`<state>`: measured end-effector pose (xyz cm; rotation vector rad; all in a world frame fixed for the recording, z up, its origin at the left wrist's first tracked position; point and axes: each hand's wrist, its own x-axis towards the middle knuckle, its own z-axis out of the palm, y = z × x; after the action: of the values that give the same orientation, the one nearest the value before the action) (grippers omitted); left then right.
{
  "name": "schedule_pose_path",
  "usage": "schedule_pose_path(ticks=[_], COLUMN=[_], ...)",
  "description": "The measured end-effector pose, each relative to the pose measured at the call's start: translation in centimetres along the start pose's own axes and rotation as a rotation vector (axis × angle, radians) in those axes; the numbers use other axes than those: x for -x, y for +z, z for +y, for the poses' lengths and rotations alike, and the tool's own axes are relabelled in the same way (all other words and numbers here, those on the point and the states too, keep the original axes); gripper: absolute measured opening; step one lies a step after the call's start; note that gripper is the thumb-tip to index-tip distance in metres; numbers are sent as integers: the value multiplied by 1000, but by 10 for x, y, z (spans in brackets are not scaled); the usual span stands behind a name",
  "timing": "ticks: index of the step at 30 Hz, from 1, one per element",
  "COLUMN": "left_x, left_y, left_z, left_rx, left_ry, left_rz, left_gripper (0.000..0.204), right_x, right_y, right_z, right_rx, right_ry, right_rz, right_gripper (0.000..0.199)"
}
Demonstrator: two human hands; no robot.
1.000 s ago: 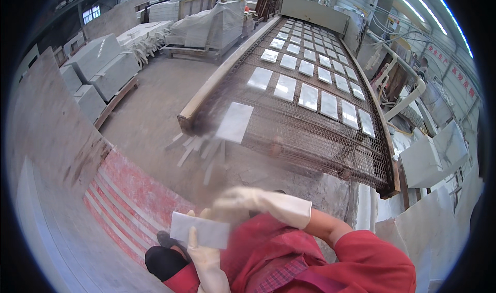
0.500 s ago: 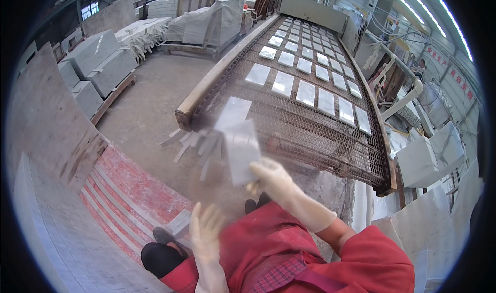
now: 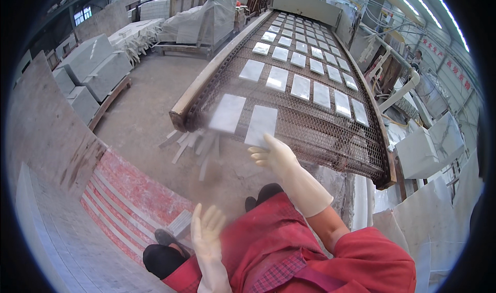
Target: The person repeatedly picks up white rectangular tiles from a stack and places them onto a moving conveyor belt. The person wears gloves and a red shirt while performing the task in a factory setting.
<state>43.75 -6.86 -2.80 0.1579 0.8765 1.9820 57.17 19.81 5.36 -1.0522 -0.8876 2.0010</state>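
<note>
Marble tile (image 3: 261,125), pale and rectangular, was being laid flat on the near end of the wire-mesh conveyor (image 3: 310,133), just beside another tile (image 3: 227,113) in the same row. It was touched at its near edge by the gloved right hand (image 3: 271,156), fingers loosely curled; whether it was gripped or already released could not be told. The gloved left hand (image 3: 206,231) was held open and empty, low over the red apron (image 3: 268,241). Further rows of tiles (image 3: 310,71) were already placed up the belt; space to the right in the near row was judged unfilled.
</note>
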Motion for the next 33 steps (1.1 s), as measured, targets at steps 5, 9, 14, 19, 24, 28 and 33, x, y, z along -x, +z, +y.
schedule_pose_path(ticks=[5, 9, 14, 19, 24, 28, 33], left_x=[1, 1, -1, 0, 0, -3, -21], left_y=[1, 2, 5, 7, 10, 7, -16], left_z=[0, 0, 1, 0, 0, -8, -45], left_rx=[17, 30, 31, 36, 13, -14, -281], left_ry=[-7, -6, -16, -19, -21, -50, -193], left_rz=[6, -6, 14, 18, 32, 57, 125], left_gripper=[54, 54, 55, 50, 50, 50, 45], right_x=[-5, -23, -9, -7, -19, -23, -6], right_y=[1, 4, -3, 3, 5, 1, 3], right_z=[3, -2, 7, 8, 4, -1, -11], right_rx=[-90, -193, -454, -77, 7, -64, -25], right_ry=[-12, 10, 177, 48, 36, 100, 54], right_rz=[43, 130, -53, 6, 32, 1, -47], right_gripper=[37, 38, 47, 55, 56, 54, 54])
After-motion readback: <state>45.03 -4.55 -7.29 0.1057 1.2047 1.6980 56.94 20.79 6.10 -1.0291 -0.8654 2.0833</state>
